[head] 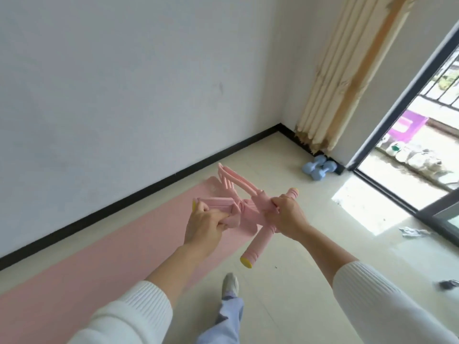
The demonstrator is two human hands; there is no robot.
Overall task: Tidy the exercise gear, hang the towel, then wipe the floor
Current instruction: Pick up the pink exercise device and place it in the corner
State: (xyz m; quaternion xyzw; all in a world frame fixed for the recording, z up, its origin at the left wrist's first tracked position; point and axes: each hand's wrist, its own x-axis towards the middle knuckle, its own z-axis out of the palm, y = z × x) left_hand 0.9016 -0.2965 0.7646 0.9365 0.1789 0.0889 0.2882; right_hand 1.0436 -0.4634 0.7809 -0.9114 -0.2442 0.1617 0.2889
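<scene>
I hold a pink pedal resistance puller [248,212] in the air above the floor. My left hand [206,224] grips its flat pink foot strap and bands. My right hand [289,217] is closed around the middle of its pink foam bar, whose yellow end caps stick out at both sides. A pink yoga mat [104,256] lies flat along the wall below. Two light blue dumbbells [319,167] rest in the corner by the curtain. A small grey cloth [411,231] lies crumpled on the floor at the right.
A cream curtain [347,78] hangs in the corner beside an open sliding door [397,115] to a balcony. A dark small object [448,284] lies at the right edge. My foot [230,281] stands on pale tiles next to the mat.
</scene>
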